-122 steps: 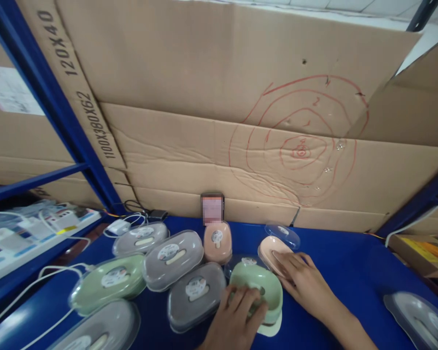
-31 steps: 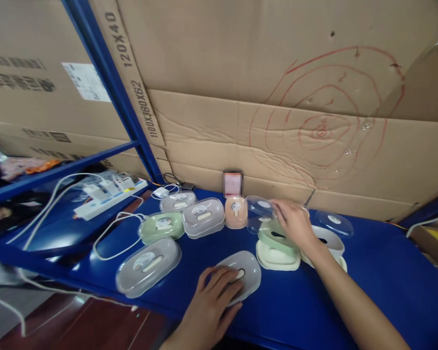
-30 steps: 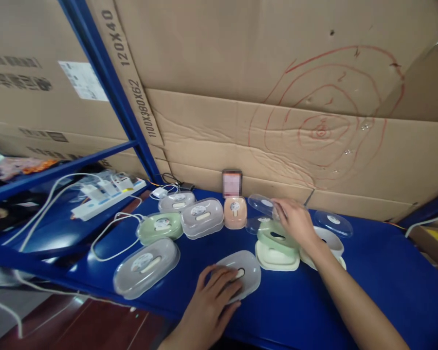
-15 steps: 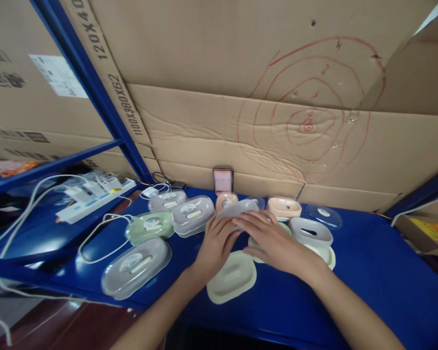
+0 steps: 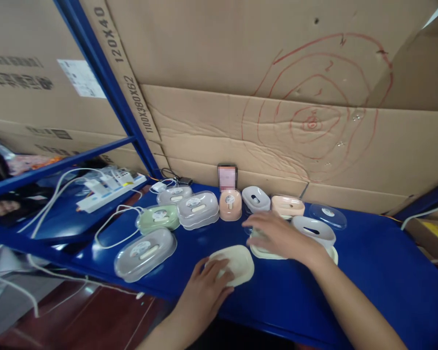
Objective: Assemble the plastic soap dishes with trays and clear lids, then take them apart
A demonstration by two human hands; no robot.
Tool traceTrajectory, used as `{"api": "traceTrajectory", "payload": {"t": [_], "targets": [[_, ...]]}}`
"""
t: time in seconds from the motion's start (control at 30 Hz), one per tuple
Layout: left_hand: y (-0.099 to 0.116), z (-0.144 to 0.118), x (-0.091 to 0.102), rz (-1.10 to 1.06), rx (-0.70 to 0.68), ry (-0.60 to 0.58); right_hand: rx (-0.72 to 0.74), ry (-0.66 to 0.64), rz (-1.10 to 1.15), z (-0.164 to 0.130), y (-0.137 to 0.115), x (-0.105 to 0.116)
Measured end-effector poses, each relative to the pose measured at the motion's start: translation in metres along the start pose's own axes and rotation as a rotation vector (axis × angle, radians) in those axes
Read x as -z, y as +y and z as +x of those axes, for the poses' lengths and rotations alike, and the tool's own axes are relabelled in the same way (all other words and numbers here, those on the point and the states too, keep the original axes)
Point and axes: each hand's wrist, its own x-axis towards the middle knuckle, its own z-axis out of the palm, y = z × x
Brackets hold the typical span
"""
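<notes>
A: Left hand [image 5: 206,287]?
B: Flat on the cream tray [image 5: 230,263] near the front edge of the blue shelf [image 5: 368,287]. Fingers loosely spread over the tray's near-left part, fingertips resting on it, no pinch. Rest of the tray shows beyond the fingertips.

A: Right hand [image 5: 277,236]?
B: Just behind and right of the cream tray, palm down over a second cream tray [image 5: 264,251]. It's blurred; the fingers look extended leftward and loosely together, but I can't tell whether they grip anything.

A: Around the cream tray?
B: Left of it, a grey lidded box [image 5: 145,253]. Further back-left, a green lidded box [image 5: 158,218] and another grey one [image 5: 197,209]. Straight behind, a peach box [image 5: 230,204] and an open grey dish [image 5: 256,198]. Back-right, a peach dish [image 5: 287,205], a white dish [image 5: 313,230] and a clear lid [image 5: 327,216].

A: Room?
B: Cardboard sheet [image 5: 277,97] behind the shelf, red rings [image 5: 314,124] drawn on it. Blue rack upright [image 5: 109,92] left. Power strip [image 5: 111,187] with white cables on the lower-left shelf.
</notes>
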Motion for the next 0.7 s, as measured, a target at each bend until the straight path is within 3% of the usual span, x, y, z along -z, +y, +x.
{"api": "traceTrajectory", "payload": {"t": [0.1, 0.17, 0.27, 0.37, 0.43, 0.57, 0.7], "targets": [[-0.004, 0.023, 0.010, -0.085, 0.007, 0.137, 0.123, -0.119, 0.134, 0.000, -0.026, -0.009], [-0.010, 0.050, 0.012, -0.102, -0.013, 0.229, 0.120, -0.071, 0.136, 0.001, -0.025, -0.003], [-0.026, 0.097, 0.002, 0.007, 0.047, 0.274, 0.004, 0.050, 0.027, -0.001, -0.001, 0.019], [-0.044, 0.138, -0.020, 0.150, 0.123, 0.221, -0.199, 0.091, -0.089, -0.009, 0.032, 0.043], [-0.050, 0.152, -0.036, 0.183, 0.136, 0.186, -0.285, 0.095, -0.123, -0.016, 0.049, 0.053], [-0.046, 0.140, -0.044, 0.225, 0.090, 0.112, -0.428, 0.130, -0.219, -0.025, 0.073, 0.057], [-0.053, 0.107, -0.014, 0.274, 0.082, 0.143, -0.591, 0.210, -0.331, -0.026, 0.094, 0.055]]}}
